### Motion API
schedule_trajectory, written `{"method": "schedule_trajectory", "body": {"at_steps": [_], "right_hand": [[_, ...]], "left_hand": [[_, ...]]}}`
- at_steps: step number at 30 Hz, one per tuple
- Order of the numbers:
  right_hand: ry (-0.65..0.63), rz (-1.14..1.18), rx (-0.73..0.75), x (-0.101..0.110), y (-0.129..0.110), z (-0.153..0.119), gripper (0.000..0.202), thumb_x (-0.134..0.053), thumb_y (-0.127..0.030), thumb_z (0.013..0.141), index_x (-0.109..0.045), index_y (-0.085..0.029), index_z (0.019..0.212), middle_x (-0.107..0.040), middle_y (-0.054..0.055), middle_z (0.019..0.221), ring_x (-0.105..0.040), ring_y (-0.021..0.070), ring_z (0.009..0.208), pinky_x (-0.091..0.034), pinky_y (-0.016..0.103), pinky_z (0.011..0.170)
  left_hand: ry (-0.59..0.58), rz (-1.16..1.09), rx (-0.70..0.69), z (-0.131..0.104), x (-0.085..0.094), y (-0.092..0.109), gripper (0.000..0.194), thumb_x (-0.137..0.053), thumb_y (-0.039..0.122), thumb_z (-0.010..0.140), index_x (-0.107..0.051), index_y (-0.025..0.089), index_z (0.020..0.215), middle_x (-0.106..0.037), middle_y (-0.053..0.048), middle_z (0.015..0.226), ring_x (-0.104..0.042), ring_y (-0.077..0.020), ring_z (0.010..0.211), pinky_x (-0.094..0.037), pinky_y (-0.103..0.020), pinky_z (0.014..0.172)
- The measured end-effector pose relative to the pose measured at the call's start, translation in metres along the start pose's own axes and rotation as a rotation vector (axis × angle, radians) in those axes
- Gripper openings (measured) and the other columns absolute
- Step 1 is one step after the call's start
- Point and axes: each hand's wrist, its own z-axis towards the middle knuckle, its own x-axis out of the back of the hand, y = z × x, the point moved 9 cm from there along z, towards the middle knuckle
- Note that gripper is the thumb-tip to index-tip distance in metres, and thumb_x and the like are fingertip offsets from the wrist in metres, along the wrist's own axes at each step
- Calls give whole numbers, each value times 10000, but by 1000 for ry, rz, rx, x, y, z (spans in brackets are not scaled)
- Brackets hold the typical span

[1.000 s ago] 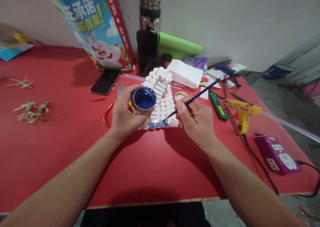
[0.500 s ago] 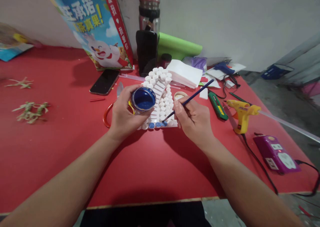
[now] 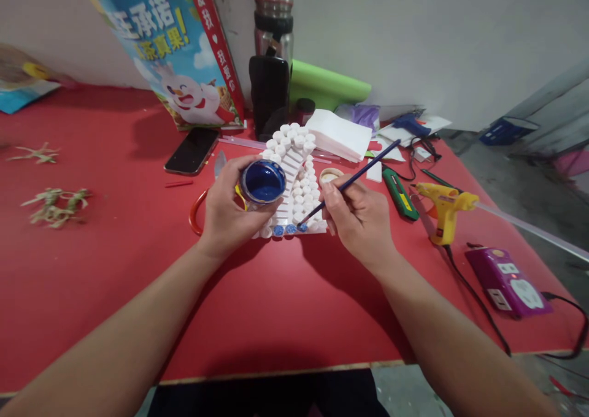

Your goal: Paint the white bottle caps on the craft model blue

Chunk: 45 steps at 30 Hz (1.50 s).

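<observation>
My left hand (image 3: 229,205) is wrapped round a small jar of blue paint (image 3: 264,183), tilted so its open mouth faces me. Between the fingers of my right hand (image 3: 360,221) is a thin paintbrush (image 3: 368,168), its tip down on a small round piece at the model's front edge. The white model (image 3: 298,191) carries many round white pieces and a curving stepped strip. Several round pieces along its near edge are blue. My left hand and the jar hide part of its left side. A round lid (image 3: 330,175) lies just behind my right hand.
Orange-handled scissors (image 3: 197,211) lie partly under my left hand. A phone (image 3: 191,151), a printed bag (image 3: 184,67) and a steel flask (image 3: 274,12) are behind. To the right are a green cutter (image 3: 400,194), a yellow glue gun (image 3: 444,205) and a purple power strip (image 3: 507,282) with cables.
The paintbrush handle has swung slightly right and lower as my right hand shifted a little. Its tip stays at the blue pieces. The left hand keeps the jar in about the same place.
</observation>
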Motion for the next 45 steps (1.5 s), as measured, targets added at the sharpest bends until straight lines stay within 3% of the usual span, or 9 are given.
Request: {"method": "schedule_trajectory", "body": {"at_steps": [3, 8, 13, 19, 23, 26, 31, 37, 45], "right_hand": [[-38, -15, 4, -3, 0, 1, 536, -618, -642, 1170, -605, -244, 811, -584, -31, 654, -498, 104, 512, -374, 285, 515], [38, 4, 13, 4, 0, 1, 507, -643, -595, 1164, -604, -243, 802, -607, -16, 666, -532, 119, 540, -387, 287, 521], [-11, -47, 5, 3, 1, 1, 526, -642, -600, 1161, -608, -243, 777, -574, -34, 613, -506, 111, 506, -376, 279, 501], [172, 13, 45, 26, -5, 3, 516, -683, -620, 1152, -664, -240, 804, -625, -35, 627, -526, 104, 468, -400, 271, 447], [342, 197, 39, 41, -4, 4, 380, -694, -586, 1163, -735, -257, 977, -669, -48, 668, -571, 106, 437, -428, 256, 404], [399, 303, 58, 45, -6, 5, 386, -648, -583, 1189, -724, -267, 980, -689, -37, 701, -583, 110, 446, -458, 259, 397], [379, 358, 69, 39, -16, 0, 387, -652, -558, 1199, -711, -268, 949, -663, -49, 675, -597, 108, 445, -470, 257, 393], [322, 219, 138, 28, -34, -8, 387, -713, -533, 1178, -718, -254, 909, -638, -73, 607, -593, 90, 411, -452, 237, 381], [285, 124, 102, 25, -25, -9, 415, -793, -545, 1127, -741, -238, 851, -685, -58, 613, -589, 85, 398, -469, 223, 377]], "left_hand": [[3, 18, 6, 0, 0, -2, 680, -946, 350, 824, -666, 275, 1439, -792, -95, 1437, -781, -349, 1323, -648, -510, 1192], [-4, 13, -9, 0, 0, -1, 677, -948, 351, 827, -667, 266, 1436, -799, -95, 1426, -790, -345, 1305, -652, -497, 1177], [16, 12, 6, 1, 2, 1, 661, -939, 338, 827, -682, 260, 1431, -805, -86, 1399, -799, -335, 1276, -661, -480, 1150], [25, -19, -3, 1, 3, 2, 642, -938, 345, 842, -686, 266, 1427, -808, -84, 1394, -803, -328, 1262, -674, -473, 1116], [-61, -62, -2, -1, -4, 7, 629, -936, 344, 866, -682, 260, 1435, -804, -107, 1423, -802, -344, 1287, -651, -500, 1169], [-132, -87, -41, -1, -8, 18, 597, -948, 327, 877, -699, 258, 1416, -815, -111, 1398, -807, -350, 1282, -643, -502, 1169], [-223, -80, -106, 0, -12, 33, 548, -929, 271, 908, -706, 259, 1408, -836, -99, 1377, -811, -339, 1277, -624, -485, 1154], [-291, -91, -196, -2, -19, 40, 570, -966, 347, 918, -695, 261, 1411, -834, -116, 1388, -798, -356, 1298, -581, -501, 1168], [-364, -83, -224, -6, -26, 44, 547, -918, 330, 948, -663, 254, 1426, -823, -122, 1406, -781, -356, 1325, -537, -517, 1191]]}}
